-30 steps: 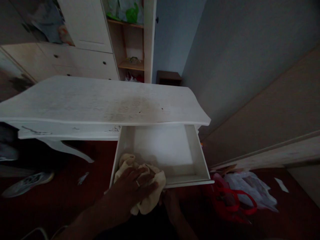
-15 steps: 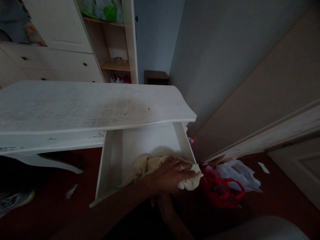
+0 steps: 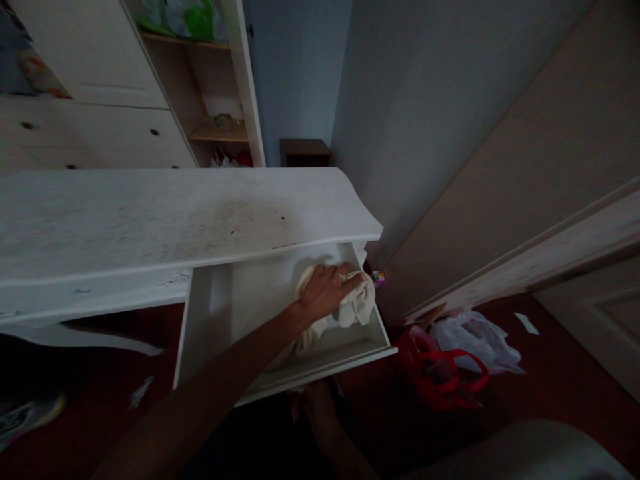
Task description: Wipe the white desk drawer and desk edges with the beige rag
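My left hand (image 3: 325, 291) is closed over a bunched cream cloth (image 3: 357, 303) inside the pulled-out white drawer (image 3: 213, 333). It presses the cloth down near the drawer's right side, and some of the cloth trails under my wrist toward the front panel. A ring shows on one finger. Below the front panel, my right hand (image 3: 315, 407) is in dark shadow against the drawer's outer face. Its fingers look curled there, but what they hold, if anything, is hidden.
The white table (image 3: 125, 207) has dark stains on its top. A red bag (image 3: 440, 373) and a white plastic bag (image 3: 475, 340) lie on the red floor at right, near the wall. A cabinet (image 3: 110, 127) with shelves stands behind. A shoe (image 3: 33, 420) shows at lower left.
My left hand and the cloth have moved from the drawer's front right edge farther back inside it. The front rim is now uncovered there. The view has shifted slightly.
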A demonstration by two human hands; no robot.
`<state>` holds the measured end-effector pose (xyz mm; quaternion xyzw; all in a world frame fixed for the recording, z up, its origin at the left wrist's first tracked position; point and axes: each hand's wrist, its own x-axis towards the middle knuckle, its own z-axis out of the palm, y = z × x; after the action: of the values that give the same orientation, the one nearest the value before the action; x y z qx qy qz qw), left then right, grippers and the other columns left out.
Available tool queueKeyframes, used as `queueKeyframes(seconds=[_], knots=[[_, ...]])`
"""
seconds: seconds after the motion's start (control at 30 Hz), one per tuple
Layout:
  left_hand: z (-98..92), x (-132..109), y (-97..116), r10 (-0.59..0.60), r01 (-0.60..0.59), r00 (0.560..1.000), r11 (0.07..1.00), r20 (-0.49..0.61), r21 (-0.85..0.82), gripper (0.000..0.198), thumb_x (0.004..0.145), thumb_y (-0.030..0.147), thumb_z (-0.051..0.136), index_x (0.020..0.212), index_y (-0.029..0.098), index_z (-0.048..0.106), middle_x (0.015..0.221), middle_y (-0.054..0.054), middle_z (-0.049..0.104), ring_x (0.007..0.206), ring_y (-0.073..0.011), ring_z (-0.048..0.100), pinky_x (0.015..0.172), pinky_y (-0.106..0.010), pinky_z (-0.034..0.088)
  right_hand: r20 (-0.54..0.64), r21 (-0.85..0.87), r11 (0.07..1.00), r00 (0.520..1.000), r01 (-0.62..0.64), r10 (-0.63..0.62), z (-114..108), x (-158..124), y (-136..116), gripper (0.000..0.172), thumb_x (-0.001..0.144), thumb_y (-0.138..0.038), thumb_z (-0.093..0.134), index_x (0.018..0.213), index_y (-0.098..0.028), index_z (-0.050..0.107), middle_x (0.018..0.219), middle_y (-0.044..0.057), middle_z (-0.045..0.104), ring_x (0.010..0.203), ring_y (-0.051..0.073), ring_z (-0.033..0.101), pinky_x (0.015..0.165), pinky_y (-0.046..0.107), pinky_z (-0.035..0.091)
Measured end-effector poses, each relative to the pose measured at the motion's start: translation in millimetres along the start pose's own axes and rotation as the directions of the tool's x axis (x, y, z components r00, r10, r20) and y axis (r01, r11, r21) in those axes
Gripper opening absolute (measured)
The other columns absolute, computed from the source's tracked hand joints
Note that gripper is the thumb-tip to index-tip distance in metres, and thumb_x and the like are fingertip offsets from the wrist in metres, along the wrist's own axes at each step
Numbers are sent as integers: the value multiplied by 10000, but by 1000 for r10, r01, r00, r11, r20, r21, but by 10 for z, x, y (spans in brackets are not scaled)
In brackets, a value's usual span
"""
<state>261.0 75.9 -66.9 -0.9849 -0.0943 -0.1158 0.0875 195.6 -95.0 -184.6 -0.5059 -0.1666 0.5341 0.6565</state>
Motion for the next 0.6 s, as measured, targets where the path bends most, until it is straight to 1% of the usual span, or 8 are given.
queueKeyframes(seconds=[0.1,0.17,0.27,0.33,0.4,0.5,0.57,0.6], knots=[[104,1,-102,-129,128,991,992,47,18,555,937,169,408,1470,316,362,1392,-109,501,1068,-261,582,849,-424,429,7,-8,1000,1000,5,-5,1,-5,-5,533,766,-659,582,760,-134,681,690,48,623,444,83,487,406,203,357],[166,-6,-145,-222,222,973,975,62,11,599,900,179,470,1477,291,356,1360,-117,515,1069,-273,570,846,-429,435,18,-15,1000,1000,7,-7,-11,-7,4,516,769,-643,588,787,-137,684,712,51,628,479,97,517,417,206,373],[228,-20,-187,-396,398,916,917,64,-23,696,826,269,601,1479,250,358,1328,-134,525,1086,-300,547,838,-437,444,36,-29,1000,999,-4,5,-37,0,38,504,781,-629,579,814,-136,680,724,54,628,484,100,521,413,205,367],[247,-29,-202,-476,479,878,876,54,-56,754,797,321,645,1484,239,346,1318,-139,531,1097,-301,535,847,-430,445,43,-23,1000,999,-6,7,-49,5,63,485,799,-609,565,826,-137,671,733,54,627,478,98,516,417,208,367],[254,-31,-210,-497,499,867,864,46,-71,780,796,322,648,1498,227,319,1303,-141,547,1098,-298,529,859,-428,441,48,-10,1000,999,-3,3,-58,4,83,467,814,-593,553,831,-139,662,733,52,624,480,98,512,426,212,373],[273,-16,-217,-477,479,878,875,47,-63,776,788,277,649,1491,192,334,1295,-153,560,1118,-312,514,894,-454,427,39,-4,1000,999,11,-10,-73,-4,104,464,812,-597,560,818,-142,647,700,43,613,474,99,498,427,216,373],[307,-2,-224,-483,483,875,873,15,-64,780,774,294,669,1476,148,362,1314,-175,548,1191,-341,472,985,-497,377,32,3,1000,999,25,-25,-88,-7,120,474,805,-615,569,831,-146,638,708,43,613,471,100,485,424,224,379],[332,-1,-228,-489,487,872,871,-14,-71,793,768,321,679,1471,120,370,1334,-188,533,1236,-356,440,1042,-516,329,32,6,1000,999,28,-29,-98,-7,132,482,802,-625,573,843,-149,634,718,44,613,470,99,476,424,228,380]])
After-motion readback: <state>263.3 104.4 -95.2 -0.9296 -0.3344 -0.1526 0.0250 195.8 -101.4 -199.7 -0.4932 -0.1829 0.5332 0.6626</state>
